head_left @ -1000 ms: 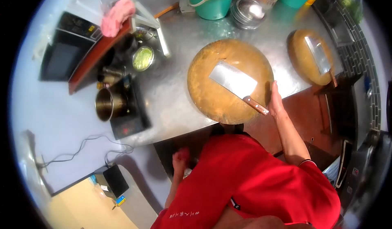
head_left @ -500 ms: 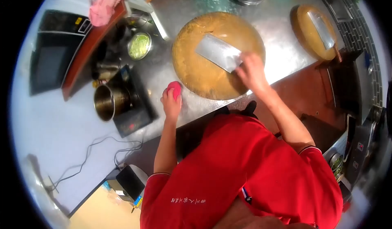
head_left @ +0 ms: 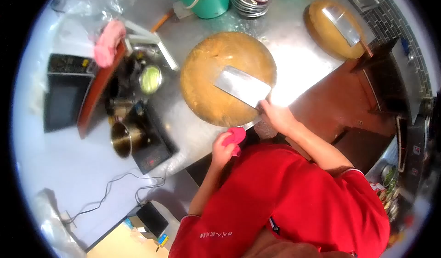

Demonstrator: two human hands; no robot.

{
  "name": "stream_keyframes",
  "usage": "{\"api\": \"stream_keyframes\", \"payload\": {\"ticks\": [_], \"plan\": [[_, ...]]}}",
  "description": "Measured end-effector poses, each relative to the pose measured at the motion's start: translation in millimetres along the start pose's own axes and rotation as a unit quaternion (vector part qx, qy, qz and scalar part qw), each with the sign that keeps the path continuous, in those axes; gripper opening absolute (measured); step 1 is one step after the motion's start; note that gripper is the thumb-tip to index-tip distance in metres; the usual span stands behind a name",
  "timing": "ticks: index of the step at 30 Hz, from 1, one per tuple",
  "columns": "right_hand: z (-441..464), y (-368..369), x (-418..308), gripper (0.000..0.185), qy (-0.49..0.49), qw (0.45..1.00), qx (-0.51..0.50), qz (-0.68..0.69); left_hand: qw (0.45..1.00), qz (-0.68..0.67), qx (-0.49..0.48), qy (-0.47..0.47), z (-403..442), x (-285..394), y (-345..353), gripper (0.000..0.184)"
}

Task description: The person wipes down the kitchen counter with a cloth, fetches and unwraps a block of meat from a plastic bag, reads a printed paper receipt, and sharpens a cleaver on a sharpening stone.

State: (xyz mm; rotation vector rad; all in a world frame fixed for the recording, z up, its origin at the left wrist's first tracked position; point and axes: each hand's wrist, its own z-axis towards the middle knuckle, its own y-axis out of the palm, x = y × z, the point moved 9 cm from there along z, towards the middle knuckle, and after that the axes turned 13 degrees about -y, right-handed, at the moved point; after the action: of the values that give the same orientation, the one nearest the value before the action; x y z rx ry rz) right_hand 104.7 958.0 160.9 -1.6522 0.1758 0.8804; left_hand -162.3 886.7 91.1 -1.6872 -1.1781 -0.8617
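A wide cleaver (head_left: 242,86) lies over the large round wooden chopping board (head_left: 206,69), its blade pointing to the upper left. My right hand (head_left: 276,117) is closed around the cleaver's handle at the board's lower right edge. Below the board, at the counter's front edge, my left hand (head_left: 222,150) grips a bunched pink-red cloth (head_left: 235,136). The cloth is apart from the blade.
A second round board (head_left: 321,33) bears another cleaver (head_left: 342,26) at the upper right. A green bucket (head_left: 213,1) and stacked metal bowls (head_left: 251,5) stand behind. Left are a dish of shredded green food (head_left: 150,79) and a metal pot (head_left: 121,139).
My right hand has gone from hovering over the blade to gripping the handle. My left hand has moved right with the cloth, toward the front of the board. The view has shifted.
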Motion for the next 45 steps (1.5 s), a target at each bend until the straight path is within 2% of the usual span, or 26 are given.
{"api": "stream_keyframes", "payload": {"ticks": [1, 2, 3, 4, 5, 6, 7, 10, 11, 12, 15, 18, 21, 22, 25, 27, 29, 31, 33, 35, 37, 39, 41, 43, 44, 45], "plan": [[-18.3, -0.2, 8.7, 0.047, 0.021, 0.999, -0.017, 0.025, 1.000, -0.005, 0.024, 0.006, -0.9, 13.6, -14.6, 0.034], [-40.3, 0.0, 17.1, 0.050, 0.045, 0.997, -0.037, 0.049, 0.997, -0.028, 0.057, -0.041, 4.8, 11.0, -36.5, 0.037], [-62.6, -7.9, 20.5, 0.052, 0.043, 0.997, -0.022, 0.053, 0.991, -0.095, 0.082, -0.046, 11.2, 44.6, -52.8, 0.041], [-84.2, -16.5, 23.5, 0.055, 0.041, 0.998, -0.007, 0.056, 0.982, -0.113, 0.107, -0.104, 23.4, 63.3, -70.5, 0.041], [-104.0, -23.1, 27.2, 0.056, 0.053, 0.997, -0.004, 0.061, 0.978, -0.134, 0.154, -0.050, 47.6, 76.8, -88.7, 0.043], [-124.3, -29.8, 29.9, 0.056, 0.069, 0.995, 0.001, 0.067, 0.978, -0.111, 0.166, -0.059, 65.2, 117.9, -95.5, 0.044], [-145.2, -35.0, 34.0, 0.057, 0.088, 0.994, 0.009, 0.071, 0.974, -0.014, 0.213, 0.069, 107.9, 124.2, -119.4, 0.046], [-203.8, -38.2, 49.8, 0.056, 0.138, 0.986, 0.059, 0.068, 0.942, 0.215, 0.241, 0.090, 189.5, 141.8, -98.1, 0.046], [-221.4, -40.4, 54.0, 0.055, 0.157, 0.982, 0.082, 0.069, 0.882, 0.367, 0.272, 0.117, 220.4, 128.9, -91.0, 0.045], [-236.4, -42.8, 58.5, 0.054, 0.174, 0.977, 0.106, 0.070, 0.845, 0.412, 0.325, 0.106, 219.9, 138.6, -68.0, 0.041], [-284.7, -36.1, 80.9, 0.053, 0.232, 0.954, 0.179, 0.070, 0.937, 0.252, 0.188, 0.153, 227.9, 156.5, 35.4, 0.036], [-322.9, -36.4, 96.8, 0.055, 0.297, 0.924, 0.230, 0.077, 0.961, 0.192, 0.034, 0.194, 202.7, 179.3, 170.2, 0.035], [-349.4, -47.1, 102.7, 0.053, 0.322, 0.912, 0.240, 0.081, 0.966, 0.100, -0.081, 0.225, 206.5, 210.4, 264.0, 0.036], [-358.5, -50.5, 104.0, 0.052, 0.323, 0.911, 0.247, 0.062, 0.942, 0.152, -0.035, 0.299, 205.4, 238.4, 280.4, 0.037], [-394.7, -58.5, 97.3, 0.051, 0.349, 0.892, 0.280, 0.057, 0.921, 0.225, 0.012, 0.318, 249.7, 281.2, 321.5, 0.033], [-421.8, -55.4, 92.2, 0.050, 0.379, 0.878, 0.288, 0.057, 0.868, 0.423, -0.019, 0.260, 284.2, 302.4, 344.5, 0.038], [-454.8, -50.1, 82.9, 0.050, 0.412, 0.857, 0.305, 0.049, 0.789, 0.587, 0.017, 0.177, 354.5, 264.2, 357.2, 0.045], [-483.1, -45.4, 72.3, 0.050, 0.456, 0.837, 0.299, 0.047, 0.830, 0.504, 0.034, 0.235, 403.3, 202.9, 362.1, 0.056], [-513.0, -33.3, 68.3, 0.050, 0.480, 0.822, 0.302, 0.061, 0.833, 0.520, 0.063, 0.179, 343.5, 219.2, 379.1, 0.054], [-533.4, -19.1, 77.3, 0.050, 0.497, 0.809, 0.306, 0.066, 0.810, 0.522, 0.042, 0.263, 313.2, 197.3, 414.9, 0.054], [-545.4, -7.3, 84.0, 0.050, 0.500, 0.807, 0.308, 0.058, 0.770, 0.476, 0.040, 0.423, 242.1, 173.1, 449.7, 0.047], [-537.3, -21.3, 96.6, 0.048, 0.485, 0.824, 0.287, 0.056, 0.763, 0.456, -0.058, 0.455, 153.5, 163.7, 471.1, 0.039], [-524.5, -35.3, 112.0, 0.042, 0.464, 0.851, 0.240, 0.058, 0.743, 0.530, -0.173, 0.371, 93.4, 137.8, 478.5, 0.034], [-508.8, -57.2, 122.8, 0.034, 0.424, 0.872, 0.243, 0.026, 0.846, 0.388, -0.240, 0.275, 88.1, 63.7, 457.8, 0.031], [-502.5, -63.0, 127.8, 0.031, 0.404, 0.884, 0.236, 0.005, 0.874, 0.371, -0.226, 0.218, 76.6, 44.5, 432.4, 0.029], [-501.4, -69.2, 135.8, 0.030, 0.414, 0.878, 0.239, 0.040, 0.898, 0.354, -0.210, 0.158, 64.2, 34.7, 414.7, 0.028]]}}
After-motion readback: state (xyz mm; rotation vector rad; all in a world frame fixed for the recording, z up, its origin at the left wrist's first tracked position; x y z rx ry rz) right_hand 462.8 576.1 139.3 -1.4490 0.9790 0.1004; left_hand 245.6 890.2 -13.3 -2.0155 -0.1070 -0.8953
